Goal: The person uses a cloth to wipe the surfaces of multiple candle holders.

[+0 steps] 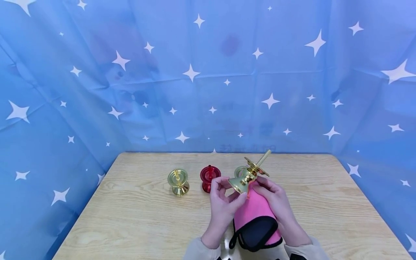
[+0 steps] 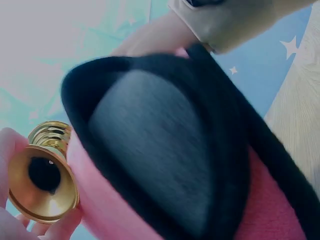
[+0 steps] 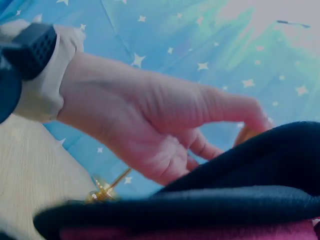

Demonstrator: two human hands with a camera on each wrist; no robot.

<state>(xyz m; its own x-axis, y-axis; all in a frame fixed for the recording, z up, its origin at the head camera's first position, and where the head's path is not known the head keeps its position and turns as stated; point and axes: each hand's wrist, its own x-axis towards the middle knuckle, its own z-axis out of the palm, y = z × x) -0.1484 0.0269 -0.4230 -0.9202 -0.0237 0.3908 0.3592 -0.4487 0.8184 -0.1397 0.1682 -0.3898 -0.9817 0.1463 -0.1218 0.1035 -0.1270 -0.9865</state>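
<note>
Tilted in mid-air is a gold candle holder [image 1: 248, 176] with a flared base, a drip dish and a pale rod rising from it. My left hand [image 1: 224, 202] pinches the rim of its base between thumb and fingers. With my right hand [image 1: 276, 198] I grip a pink fabric pouch [image 1: 255, 207], its upper end pressed against the holder's middle. The pouch's black-trimmed opening [image 2: 150, 145] faces back toward me, showing a dark grey inside. In the left wrist view, the hollow underside of the holder [image 2: 45, 185] shows between my left fingers.
On the table [image 1: 139, 220] stand a second gold candle holder [image 1: 178, 182] at left and a red one [image 1: 209, 177] beside it. Another gold one [image 1: 239, 171] is partly hidden behind the held holder. A blue star-patterned cloth [image 1: 208, 90] hangs around the table.
</note>
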